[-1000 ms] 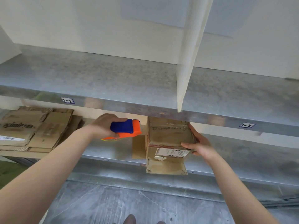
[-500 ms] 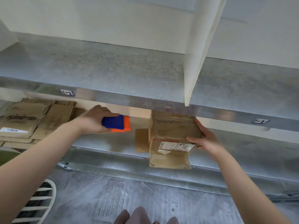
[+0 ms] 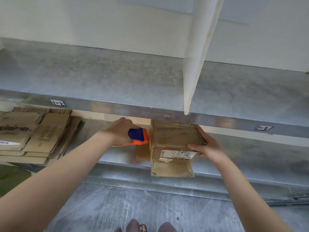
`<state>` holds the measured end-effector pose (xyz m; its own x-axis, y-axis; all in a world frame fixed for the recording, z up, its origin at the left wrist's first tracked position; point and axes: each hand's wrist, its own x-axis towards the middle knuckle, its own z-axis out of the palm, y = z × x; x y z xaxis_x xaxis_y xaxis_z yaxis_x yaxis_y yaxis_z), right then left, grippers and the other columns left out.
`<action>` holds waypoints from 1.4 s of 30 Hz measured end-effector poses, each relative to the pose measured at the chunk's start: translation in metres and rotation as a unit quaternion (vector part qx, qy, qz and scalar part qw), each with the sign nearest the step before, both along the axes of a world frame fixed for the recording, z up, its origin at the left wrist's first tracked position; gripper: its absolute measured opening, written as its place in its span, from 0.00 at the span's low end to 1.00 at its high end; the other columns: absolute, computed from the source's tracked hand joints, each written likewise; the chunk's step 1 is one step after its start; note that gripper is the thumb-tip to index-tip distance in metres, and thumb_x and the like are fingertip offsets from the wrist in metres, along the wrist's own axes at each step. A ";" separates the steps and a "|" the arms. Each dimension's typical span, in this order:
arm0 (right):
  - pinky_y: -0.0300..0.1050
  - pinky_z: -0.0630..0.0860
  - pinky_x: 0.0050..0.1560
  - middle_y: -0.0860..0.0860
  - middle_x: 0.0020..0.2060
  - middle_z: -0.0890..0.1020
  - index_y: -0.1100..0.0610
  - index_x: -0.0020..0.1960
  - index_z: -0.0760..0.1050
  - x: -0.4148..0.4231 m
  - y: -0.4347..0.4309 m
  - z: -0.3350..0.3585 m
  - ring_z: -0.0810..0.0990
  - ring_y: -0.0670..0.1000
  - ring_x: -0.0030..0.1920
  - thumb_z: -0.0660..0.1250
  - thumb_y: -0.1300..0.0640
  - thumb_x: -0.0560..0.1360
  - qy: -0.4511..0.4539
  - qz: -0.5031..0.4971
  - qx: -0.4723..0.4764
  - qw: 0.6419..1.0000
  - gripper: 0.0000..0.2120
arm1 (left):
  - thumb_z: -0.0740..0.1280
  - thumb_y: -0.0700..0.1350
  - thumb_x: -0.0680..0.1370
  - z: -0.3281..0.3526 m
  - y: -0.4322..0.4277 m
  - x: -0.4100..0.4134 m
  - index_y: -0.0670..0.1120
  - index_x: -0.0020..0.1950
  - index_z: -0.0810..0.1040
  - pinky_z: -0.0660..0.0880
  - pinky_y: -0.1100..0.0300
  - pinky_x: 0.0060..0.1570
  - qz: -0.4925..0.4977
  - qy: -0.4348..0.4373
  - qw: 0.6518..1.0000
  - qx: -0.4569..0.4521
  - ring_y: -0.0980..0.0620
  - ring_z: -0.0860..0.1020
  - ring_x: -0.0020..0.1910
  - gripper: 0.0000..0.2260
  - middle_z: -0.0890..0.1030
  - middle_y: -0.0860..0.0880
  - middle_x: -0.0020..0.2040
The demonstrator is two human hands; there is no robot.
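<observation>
The upper metal shelf [image 3: 117, 77] fills most of my view, a grey sheet running from side to side. A white divider panel [image 3: 197, 56] stands upright on it, right of the middle. Below it is the lower shelf [image 3: 250, 156], also grey metal, and under that the grey floor [image 3: 133, 206].

On the left of the lower shelf lies a stack of flattened cartons [image 3: 33, 134], well apart from my work. The cardboard box [image 3: 173, 139] sits at the front of the lower shelf, near the middle, with its rear part hidden under the edge of the upper shelf. One flap hangs down over the shelf's front edge and another lies flat out to the left.

My right hand [image 3: 205, 146] clasps the box's right front corner, with the thumb across the top edge and the fingers along the side. My left hand [image 3: 120, 131] is wrapped around the blue handle of the tape dispenser [image 3: 138, 136]. The dispenser's orange nose is at the box's left edge; I cannot tell whether it touches.

A white shipping label [image 3: 177, 154] sticks to the box's front face. Two small tags [image 3: 57, 102] [image 3: 263, 127] mark the upper shelf's front lip.
</observation>
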<state>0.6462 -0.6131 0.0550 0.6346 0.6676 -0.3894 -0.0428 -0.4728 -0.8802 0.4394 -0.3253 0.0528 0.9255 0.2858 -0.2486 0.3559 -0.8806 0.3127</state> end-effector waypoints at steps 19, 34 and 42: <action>0.32 0.75 0.39 0.46 0.64 0.76 0.42 0.76 0.60 0.000 0.002 -0.002 0.77 0.49 0.60 0.77 0.59 0.68 -0.009 -0.007 -0.003 1.000 0.43 | 0.75 0.50 0.67 -0.024 -0.007 -0.002 0.57 0.56 0.78 0.73 0.61 0.43 0.111 -0.069 0.991 -0.043 0.55 0.78 0.45 0.19 0.82 0.58 0.46; 0.54 0.74 0.65 0.46 0.66 0.76 0.42 0.76 0.61 0.004 0.002 -0.012 0.75 0.51 0.65 0.80 0.56 0.65 -0.004 -0.019 -0.002 1.000 0.46 | 0.63 0.71 0.63 -0.056 -0.001 -0.035 0.60 0.51 0.77 0.69 0.60 0.45 0.081 0.002 0.996 -0.035 0.56 0.76 0.45 0.23 0.80 0.61 0.45; 0.51 0.76 0.63 0.45 0.63 0.77 0.43 0.75 0.63 0.002 0.004 -0.012 0.76 0.49 0.63 0.80 0.57 0.65 -0.016 -0.020 -0.006 1.000 0.44 | 0.65 0.74 0.61 -0.054 0.037 -0.058 0.61 0.73 0.62 0.60 0.52 0.66 0.102 0.134 0.986 0.006 0.47 0.63 0.68 0.43 0.67 0.55 0.71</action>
<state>0.6482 -0.6093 0.0433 0.6732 0.6362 -0.3770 -0.0350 -0.4817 -0.8756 0.3812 -0.2878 -0.0012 0.7497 0.4637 -0.4722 0.5944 -0.7855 0.1722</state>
